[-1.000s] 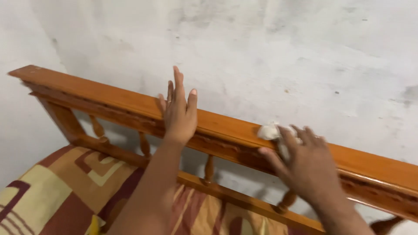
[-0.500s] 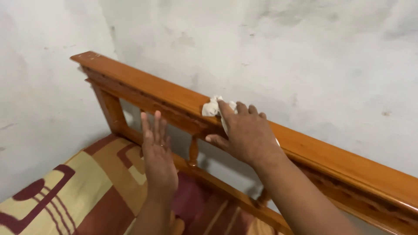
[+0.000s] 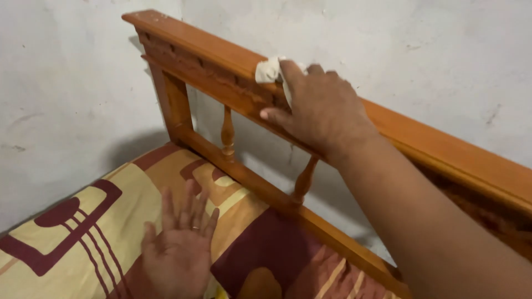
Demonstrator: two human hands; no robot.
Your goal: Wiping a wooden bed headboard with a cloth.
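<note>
1. White cloth (image 3: 270, 70): crumpled wad, sitting on the top rail (image 3: 443, 149) of the wooden headboard, near its left end and short of the corner post (image 3: 173, 102).
2. Right hand (image 3: 321, 111): palm down over the cloth, fingers curled round it and pressing it onto the rail; thumb hooked under the carved front edge.
3. Left hand (image 3: 180, 249): flat on the patterned bedspread (image 3: 83, 221), fingers spread and holding nothing; a ring shows on one finger. It seems to prop the body's weight.
4. Step in hand, by my reading: wiping the rail's top face, cloth nearing the left end.
5. Next move calls for steady downward pressure, keeping the cloth bunched under the fingers towards the rail's end.
6. Surroundings: turned spindles (image 3: 227, 133) below the rail; marked grey wall (image 3: 415, 44) behind.
</note>
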